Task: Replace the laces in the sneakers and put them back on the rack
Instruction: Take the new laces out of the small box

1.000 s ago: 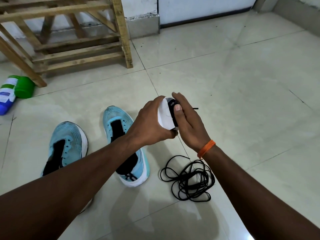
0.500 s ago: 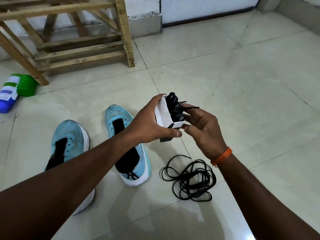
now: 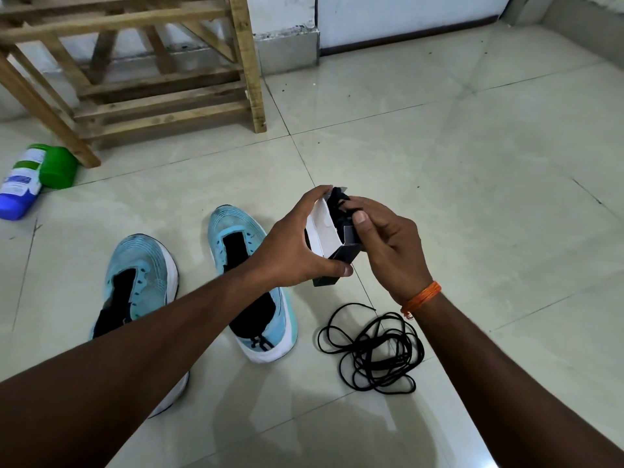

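Two sneakers on the tiled floor [image 3: 472, 163], side by side: left sneaker [image 3: 141, 258] and right sneaker [image 3: 236, 224]. On both, we see the long axis running near-to-far, toes pointing away toward the wooden rack [image 3: 243, 62] and heels toward the person. Both have light-blue mesh uppers, black tongues and linings, and thick white soles. The left forearm crosses over both heels. One small box [image 3: 320, 228] is held in the air above the floor, just right of the right sneaker. It is cardboard, white inside and black outside, with its long axis roughly upright and its open side toward the right. The left hand [image 3: 297, 251] grips it, fingers over the top and thumb under the bottom edge. The right hand [image 3: 391, 251] is curled, pinching one black lace bundle [image 3: 337, 202] inside the box. One loose tangle of old laces [image 3: 366, 352], thin black cord, lies on the floor near the right sneaker's heel; we cannot count the strands. One orange thread band [image 3: 422, 295] sits on the right wrist. One plastic bottle [image 3: 20, 184], blue and white with a green cap, lies on its side by the rack leg.
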